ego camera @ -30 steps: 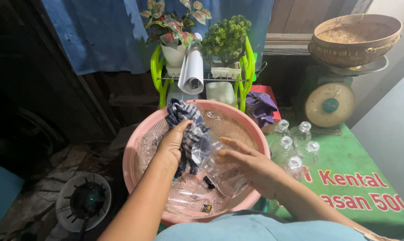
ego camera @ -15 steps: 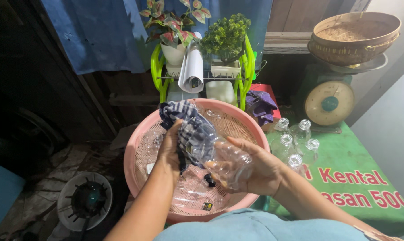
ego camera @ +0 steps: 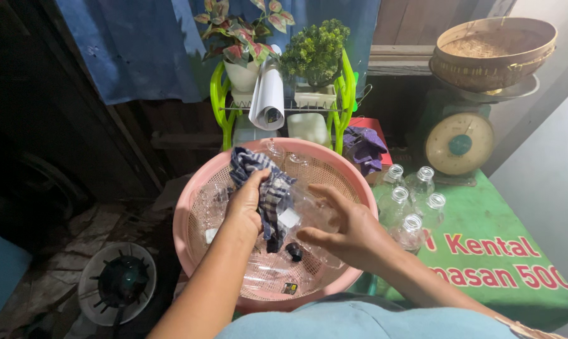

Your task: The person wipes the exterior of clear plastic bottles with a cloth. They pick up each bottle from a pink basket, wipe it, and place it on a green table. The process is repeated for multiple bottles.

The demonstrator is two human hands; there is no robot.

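Gripping a checked cloth (ego camera: 262,188) in left hand (ego camera: 246,204), fingers closed, over pink basket (ego camera: 190,201). Spreading right hand (ego camera: 346,229) open, empty, beside clear bottle (ego camera: 309,210) at basket centre. Risking a slip: wet plastic, loose touch, bottle rolling toward six o'clock.

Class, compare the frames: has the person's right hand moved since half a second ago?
Yes. The right hand has opened and drawn back from the clear plastic bottle, toward the near rim of the pink plastic basket.

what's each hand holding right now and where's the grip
The left hand grips the checked cloth by its bunched middle. The right hand is spread open against a clear plastic bottle, not closed on it.
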